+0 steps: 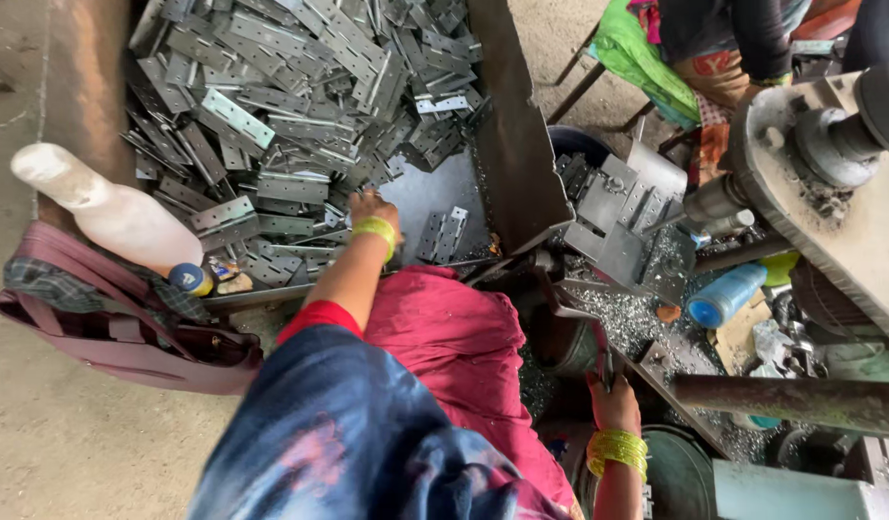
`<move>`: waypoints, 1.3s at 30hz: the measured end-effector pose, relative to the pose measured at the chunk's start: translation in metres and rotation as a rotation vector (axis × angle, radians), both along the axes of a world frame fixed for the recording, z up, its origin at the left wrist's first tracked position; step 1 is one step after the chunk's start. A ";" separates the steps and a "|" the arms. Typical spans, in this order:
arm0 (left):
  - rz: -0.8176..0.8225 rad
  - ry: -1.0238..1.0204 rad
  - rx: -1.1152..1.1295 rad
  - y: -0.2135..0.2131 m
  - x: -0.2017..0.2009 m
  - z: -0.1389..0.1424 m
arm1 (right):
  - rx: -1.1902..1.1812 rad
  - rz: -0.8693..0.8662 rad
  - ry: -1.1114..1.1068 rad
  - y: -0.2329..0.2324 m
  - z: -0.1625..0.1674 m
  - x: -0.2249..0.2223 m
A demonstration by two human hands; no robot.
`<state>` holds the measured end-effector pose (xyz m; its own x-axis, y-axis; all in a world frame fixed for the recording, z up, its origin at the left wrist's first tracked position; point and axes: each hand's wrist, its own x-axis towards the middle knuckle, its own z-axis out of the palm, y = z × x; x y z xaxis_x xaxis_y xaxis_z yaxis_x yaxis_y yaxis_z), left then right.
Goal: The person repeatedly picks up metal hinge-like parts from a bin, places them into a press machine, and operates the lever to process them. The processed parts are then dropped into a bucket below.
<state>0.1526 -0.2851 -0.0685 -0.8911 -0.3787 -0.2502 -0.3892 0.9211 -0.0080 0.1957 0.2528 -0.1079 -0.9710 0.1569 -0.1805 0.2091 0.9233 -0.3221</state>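
The left hand [370, 207] reaches into the hinge-plate pile [290, 106] at eleven o'clock, its grip impossible to tell. The right hand [613, 400], at five o'clock, closes around a dark lever [606, 366].

Metal hinge plates [290, 106], too many to count, fill one steel tray [507, 144]; two more lie apart just right of the heap. Two hands [372, 207] are the worker's own, one at the heap's near edge, the other [613, 400] well right of the tray. Left of the tray: one white plastic bottle [107, 212] and one maroon bag [117, 327]. Right of it: one blue bottle [728, 294] and one grey machine [829, 173].
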 end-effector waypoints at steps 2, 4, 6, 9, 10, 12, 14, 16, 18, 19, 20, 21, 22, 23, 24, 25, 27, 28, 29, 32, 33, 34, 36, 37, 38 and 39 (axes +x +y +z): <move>-0.027 -0.059 0.103 -0.011 -0.001 0.007 | -0.036 0.013 0.012 0.000 -0.002 0.003; -0.104 -0.123 0.222 -0.022 0.004 0.014 | -0.033 -0.008 -0.028 -0.001 -0.002 0.003; -0.155 -0.111 0.287 -0.022 0.009 0.022 | -0.029 -0.020 -0.068 -0.003 -0.001 0.002; -0.263 -0.016 0.325 0.010 0.005 0.045 | -0.030 -0.018 -0.075 -0.007 0.000 0.001; -0.318 0.021 0.360 0.029 0.000 0.056 | -0.004 -0.011 -0.085 -0.009 -0.001 0.001; -0.449 0.125 0.465 0.080 -0.017 0.083 | 0.037 -0.036 -0.110 -0.011 -0.003 0.002; -0.606 0.449 0.644 0.142 -0.028 0.105 | 0.004 -0.063 -0.099 -0.013 -0.005 0.005; -0.711 0.704 0.668 0.206 -0.031 0.112 | -0.051 -0.055 -0.033 -0.014 -0.005 0.008; -0.751 0.663 0.442 0.266 -0.031 0.103 | -0.072 -0.025 0.047 -0.017 0.000 0.012; -0.758 0.584 0.299 0.291 -0.031 0.093 | -0.071 -0.050 0.034 -0.019 0.005 0.014; -0.715 0.771 0.157 0.312 -0.029 0.079 | -0.072 -0.070 0.019 -0.022 0.010 0.017; -0.659 0.956 0.015 0.329 -0.026 0.064 | -0.071 -0.086 0.002 -0.026 0.018 0.020; -0.590 1.135 -0.130 0.341 -0.029 0.051 | -0.073 -0.096 -0.013 -0.030 0.027 0.022; -0.600 1.188 -0.125 0.348 -0.037 0.042 | -0.076 -0.105 -0.030 -0.035 0.037 0.025; -0.605 1.175 -0.105 0.354 -0.040 0.034 | -0.081 -0.112 -0.047 -0.040 0.048 0.026; -0.613 1.052 -0.072 0.355 -0.047 0.031 | -0.070 -0.106 -0.046 -0.045 0.059 0.027; -0.651 0.586 -0.006 0.355 -0.059 0.035 | -0.046 -0.093 -0.064 -0.052 0.080 0.024; -0.660 0.452 0.001 0.352 -0.066 0.043 | -0.042 -0.060 -0.044 -0.053 0.090 0.019; -0.655 0.402 0.002 0.349 -0.071 0.052 | -0.036 -0.027 -0.023 -0.051 0.098 0.013; -0.655 0.379 -0.066 0.341 -0.084 0.084 | 0.018 -0.007 -0.051 -0.042 0.100 0.000; -0.665 0.372 -0.109 0.339 -0.085 0.091 | 0.047 -0.010 -0.078 -0.039 0.093 0.001; -0.673 0.369 -0.155 0.337 -0.086 0.096 | 0.003 -0.012 -0.013 -0.038 0.081 0.004; -0.680 0.338 -0.110 0.333 -0.083 0.100 | -0.097 -0.016 0.117 -0.038 0.050 0.018; -0.687 0.321 -0.085 0.331 -0.081 0.098 | -0.117 -0.071 0.098 -0.042 0.031 0.030; -0.668 0.335 -0.035 0.329 -0.078 0.096 | -0.137 -0.126 0.085 -0.049 0.014 0.041; -0.648 0.347 0.025 0.326 -0.075 0.093 | -0.147 -0.182 0.068 -0.052 0.001 0.048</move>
<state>0.0772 0.0412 0.0246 -0.9636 0.2535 0.0850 0.2576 0.9654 0.0404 0.2439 0.2008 -0.1069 -0.9397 0.3076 -0.1494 0.3412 0.8145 -0.4693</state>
